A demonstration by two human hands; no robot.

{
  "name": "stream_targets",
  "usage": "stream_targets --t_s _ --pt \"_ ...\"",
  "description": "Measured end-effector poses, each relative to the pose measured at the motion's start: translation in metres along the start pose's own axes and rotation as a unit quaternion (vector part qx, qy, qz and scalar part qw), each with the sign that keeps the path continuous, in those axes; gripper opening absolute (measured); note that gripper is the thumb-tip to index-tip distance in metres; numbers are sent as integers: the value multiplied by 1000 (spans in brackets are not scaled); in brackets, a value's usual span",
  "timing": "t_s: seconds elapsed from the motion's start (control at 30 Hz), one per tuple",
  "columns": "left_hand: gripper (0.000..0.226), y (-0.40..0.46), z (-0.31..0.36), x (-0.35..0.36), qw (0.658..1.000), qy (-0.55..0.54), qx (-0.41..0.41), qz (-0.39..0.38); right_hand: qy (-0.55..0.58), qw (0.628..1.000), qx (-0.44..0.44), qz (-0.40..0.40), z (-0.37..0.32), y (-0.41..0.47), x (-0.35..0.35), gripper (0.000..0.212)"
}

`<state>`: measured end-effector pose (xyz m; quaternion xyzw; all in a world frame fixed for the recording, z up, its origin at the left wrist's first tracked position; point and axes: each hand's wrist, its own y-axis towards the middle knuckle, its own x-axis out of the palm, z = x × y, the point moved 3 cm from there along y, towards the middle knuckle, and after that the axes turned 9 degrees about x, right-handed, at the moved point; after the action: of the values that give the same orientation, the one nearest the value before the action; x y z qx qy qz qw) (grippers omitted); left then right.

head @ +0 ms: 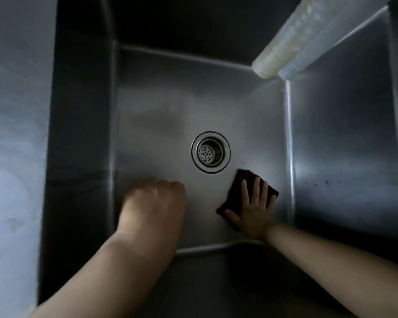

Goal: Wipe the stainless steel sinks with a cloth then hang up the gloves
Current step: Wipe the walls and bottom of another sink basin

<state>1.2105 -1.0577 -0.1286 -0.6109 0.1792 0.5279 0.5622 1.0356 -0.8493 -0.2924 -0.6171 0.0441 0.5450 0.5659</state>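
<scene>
I look straight down into a deep stainless steel sink with a round drain strainer in its floor. A dark brown cloth lies flat on the sink floor to the right of the drain. My right hand presses on the cloth with its fingers spread and straight. My left hand hovers or rests left of the drain with its fingers curled under; nothing shows in it. No gloves are in view.
Two stacks of clear and whitish plastic cups lie tilted over the sink's back right corner. A steel counter runs along the left. The sink's right wall stands close to the cloth.
</scene>
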Motion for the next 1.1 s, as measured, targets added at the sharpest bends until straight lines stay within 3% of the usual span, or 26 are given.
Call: stream_targets --t_s 0.2,0.37,0.53,0.7,0.87,1.1 --pt "13 0 2 4 999 -33 0 -7 116 981 131 79 26 54 -40 96" --pt "13 1 0 2 999 -46 -12 3 144 968 178 107 10 90 -68 92" --pt "14 4 0 2 999 -45 -12 -13 126 975 112 145 -19 139 -133 77" --pt "16 7 -1 6 999 -38 -16 -12 125 977 52 165 -86 175 -176 75" --pt "15 9 -3 6 999 -27 -21 -1 94 967 -55 232 -144 172 -185 73" --pt "14 10 -8 6 999 -5 -35 14 -7 935 -229 272 -174 140 -165 71"
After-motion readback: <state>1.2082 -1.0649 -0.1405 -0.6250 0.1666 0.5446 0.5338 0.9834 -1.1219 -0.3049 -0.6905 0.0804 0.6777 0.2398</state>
